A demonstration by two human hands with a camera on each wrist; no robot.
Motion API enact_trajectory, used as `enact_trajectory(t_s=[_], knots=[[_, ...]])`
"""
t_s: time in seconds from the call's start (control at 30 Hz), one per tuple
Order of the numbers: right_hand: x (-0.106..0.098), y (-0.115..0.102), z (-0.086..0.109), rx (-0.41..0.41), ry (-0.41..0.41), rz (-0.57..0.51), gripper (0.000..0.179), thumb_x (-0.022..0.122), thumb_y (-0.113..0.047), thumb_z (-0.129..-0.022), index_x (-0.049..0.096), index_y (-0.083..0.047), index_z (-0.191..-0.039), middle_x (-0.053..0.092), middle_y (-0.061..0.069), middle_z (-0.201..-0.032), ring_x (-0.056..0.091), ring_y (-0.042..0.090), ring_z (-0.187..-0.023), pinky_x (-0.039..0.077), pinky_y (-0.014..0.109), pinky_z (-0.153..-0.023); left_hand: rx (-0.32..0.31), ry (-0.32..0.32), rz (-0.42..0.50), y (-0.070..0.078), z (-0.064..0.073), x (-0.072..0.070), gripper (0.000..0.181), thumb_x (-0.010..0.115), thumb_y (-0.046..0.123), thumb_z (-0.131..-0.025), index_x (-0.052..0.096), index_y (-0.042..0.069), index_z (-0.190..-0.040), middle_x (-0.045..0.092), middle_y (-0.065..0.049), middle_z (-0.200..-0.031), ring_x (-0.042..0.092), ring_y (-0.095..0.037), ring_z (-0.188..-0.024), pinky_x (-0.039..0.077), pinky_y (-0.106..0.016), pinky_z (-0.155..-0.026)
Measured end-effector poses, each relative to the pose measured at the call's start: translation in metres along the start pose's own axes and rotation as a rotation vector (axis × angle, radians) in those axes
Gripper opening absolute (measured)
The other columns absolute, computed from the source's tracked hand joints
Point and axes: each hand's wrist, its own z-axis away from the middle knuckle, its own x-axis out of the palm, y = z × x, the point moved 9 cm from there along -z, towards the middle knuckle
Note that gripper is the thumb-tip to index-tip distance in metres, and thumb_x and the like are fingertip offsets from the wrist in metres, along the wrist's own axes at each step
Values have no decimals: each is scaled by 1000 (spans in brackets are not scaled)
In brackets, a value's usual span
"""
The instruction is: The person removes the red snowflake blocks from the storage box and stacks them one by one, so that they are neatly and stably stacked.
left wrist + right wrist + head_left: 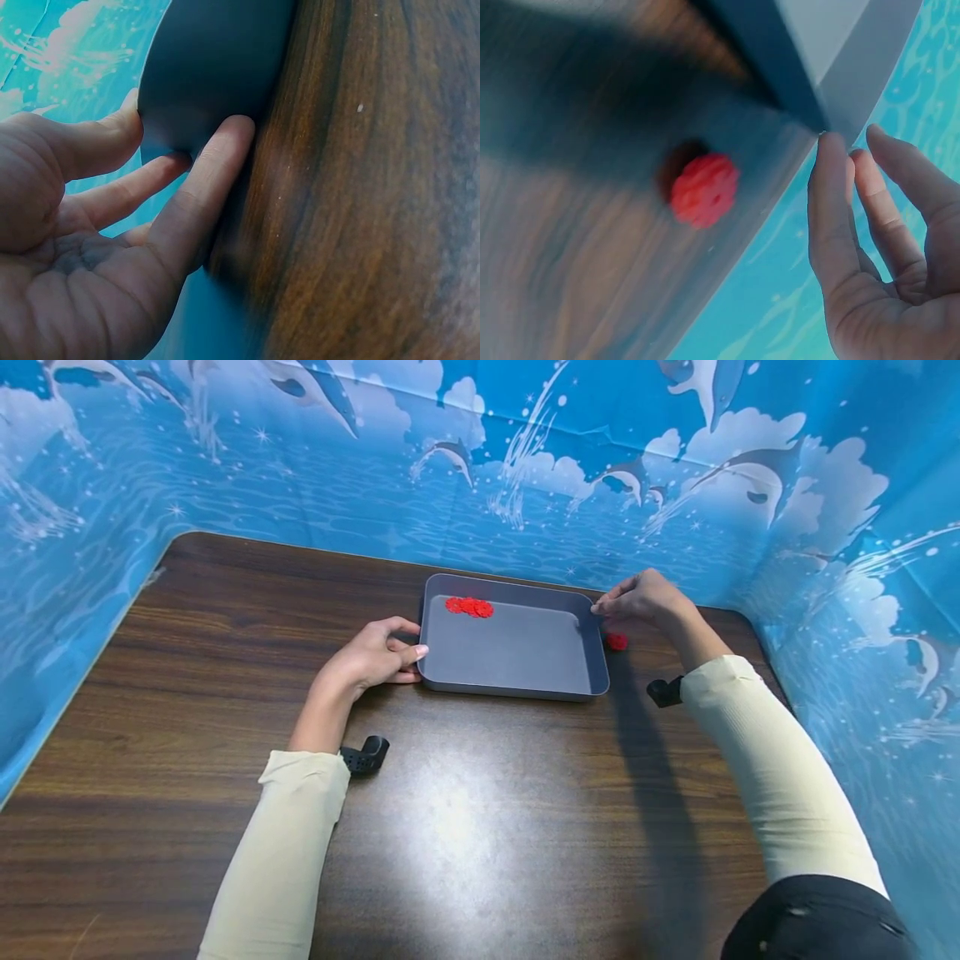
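A shallow grey rectangular tray [510, 647] sits near the table's back edge. My left hand [375, 653] grips its left side, thumb at the rim and fingers against the outer wall [214, 67]. At the back right corner, my right hand [641, 599] pinches the tray with its fingertips [831, 146]. Several red notched discs [469, 607] lie overlapping inside the tray's back left part. Another red notched piece [617, 642] rests on the table just outside the right wall, below the right hand; it looks thick, perhaps stacked discs, but is blurred up close [705, 191].
The brown wood-grain table [225, 827] extends to the left and front of the tray. A blue curtain printed with dolphins [360, 485] hangs close behind the table and along its sides. Black straps [365, 756] are on both wrists.
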Motion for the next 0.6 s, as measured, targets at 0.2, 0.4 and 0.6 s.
enact_trajectory(t_s=[0.2,0.4,0.6], knots=[[14,-26,-3,-48,-26,45,31,75,-20,-104,73,2,-126,81,9,-106,80,20,-92,69,38,-90,16,-10,1,1,1,0,57,58,19,-113,37,8,-165,61,-23,-131,73,-17,-91,67,-25,-87],[31,-52,-8,-99,-66,29,28,73,-14,-104,72,5,-125,81,6,-101,81,19,-89,64,45,-103,25,-15,16,1,1,0,58,59,19,-112,37,8,-165,61,-23,-131,72,-16,-89,67,-24,-85],[52,-73,-15,-116,-62,26,24,77,-13,-101,77,4,-118,80,3,-86,79,16,-80,69,37,-90,22,-13,15,0,0,0,57,59,19,-112,38,8,-164,62,-22,-129,72,-17,-90,67,-23,-84]])
